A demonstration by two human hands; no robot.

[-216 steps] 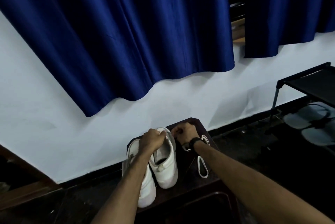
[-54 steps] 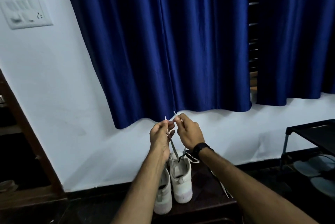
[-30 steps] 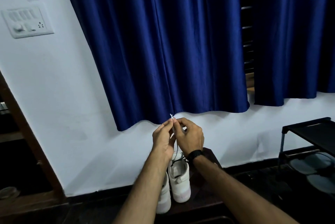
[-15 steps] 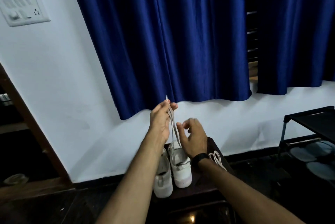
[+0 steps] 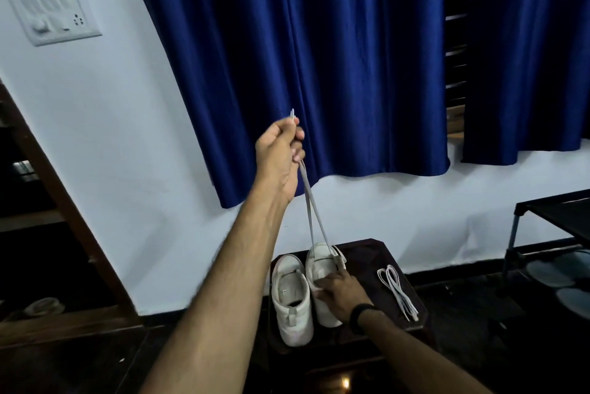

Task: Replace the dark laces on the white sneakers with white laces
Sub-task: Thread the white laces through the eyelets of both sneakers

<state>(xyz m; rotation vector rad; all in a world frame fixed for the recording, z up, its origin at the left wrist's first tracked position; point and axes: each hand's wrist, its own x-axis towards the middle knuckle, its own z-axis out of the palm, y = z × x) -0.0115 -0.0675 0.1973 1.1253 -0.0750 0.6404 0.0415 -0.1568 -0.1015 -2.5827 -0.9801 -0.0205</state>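
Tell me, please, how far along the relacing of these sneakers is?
No dark lace shows. In hand: the left hand pinches both ends of a white lace running up from the right sneaker, steadied by the right hand. Left: the left sneaker looks unlaced, and a spare lace waits beside them.

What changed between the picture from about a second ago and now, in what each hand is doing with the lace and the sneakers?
The right hand let go of the lace ends and dropped onto the right-hand sneaker. The left hand took both ends of the white lace in its fingers and lifted them higher. Unchanged: both sneakers side by side on the dark stool; the left-hand sneaker untouched; the spare lace beside them.
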